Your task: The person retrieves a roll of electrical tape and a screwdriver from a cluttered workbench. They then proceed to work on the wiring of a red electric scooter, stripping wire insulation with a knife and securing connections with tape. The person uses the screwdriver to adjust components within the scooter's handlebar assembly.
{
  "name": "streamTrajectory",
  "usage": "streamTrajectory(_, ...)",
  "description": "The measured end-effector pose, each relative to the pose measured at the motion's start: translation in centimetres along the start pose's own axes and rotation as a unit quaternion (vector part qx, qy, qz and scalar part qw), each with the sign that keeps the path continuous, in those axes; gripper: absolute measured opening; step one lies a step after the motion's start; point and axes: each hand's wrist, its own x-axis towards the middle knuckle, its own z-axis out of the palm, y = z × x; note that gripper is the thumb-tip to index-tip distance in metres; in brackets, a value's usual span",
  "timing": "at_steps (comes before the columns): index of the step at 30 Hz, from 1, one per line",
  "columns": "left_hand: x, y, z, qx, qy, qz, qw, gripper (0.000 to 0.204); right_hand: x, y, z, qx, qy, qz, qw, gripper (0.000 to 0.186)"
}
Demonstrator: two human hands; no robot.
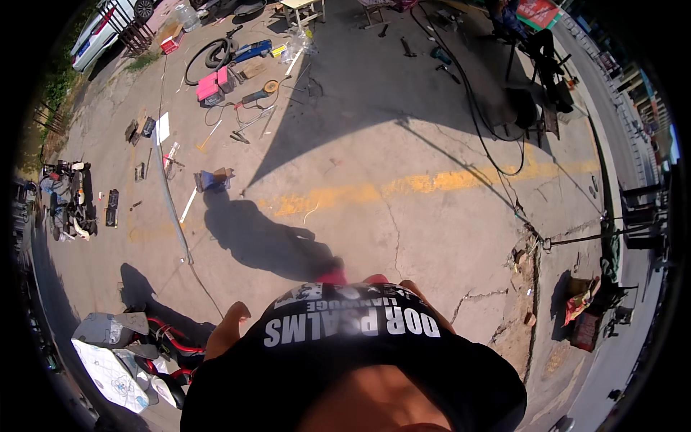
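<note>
I look down over my black shirt (345, 345) with white lettering, and pink shoes show just beyond it on sunlit concrete (367, 245). My left hand (234, 315) hangs at my left side with loosely bent fingers and nothing visible in it. My right hand (412, 288) is mostly hidden behind my body at the right, so its fingers cannot be made out. Neither hand touches any object that I can see. My shadow stretches ahead to the left.
Tools, pink cases (212, 86), hoses and a grinder (263, 92) lie ahead. A scooter with a quilted cover (108, 367) stands at lower left, a motorbike (68, 198) farther left. Chairs (540, 79), cables and a pole (583, 241) are at right, beside a cracked strip and kerb.
</note>
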Motion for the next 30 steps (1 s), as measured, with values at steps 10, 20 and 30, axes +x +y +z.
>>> streamTrajectory(10, 4.0, 20.9, -70.4, -0.556, 0.285, 0.275, 0.731, 0.017, -0.1, 24.2, -14.4, 0.657, -0.036, 0.555, 0.510, 0.011)
streamTrajectory(20, 14.5, -0.2, -78.6, -0.429, 0.252, -0.081, 0.864, 0.017, 34.4, 60.9, -57.9, 0.701, 0.210, 0.230, 0.642, 0.031)
streamTrajectory(30, 22.6, -7.0, -104.7, -0.213, 0.300, 0.104, 0.924, 0.031, 45.5, 81.8, -74.1, 0.711, 0.172, 0.452, 0.511, 0.028)
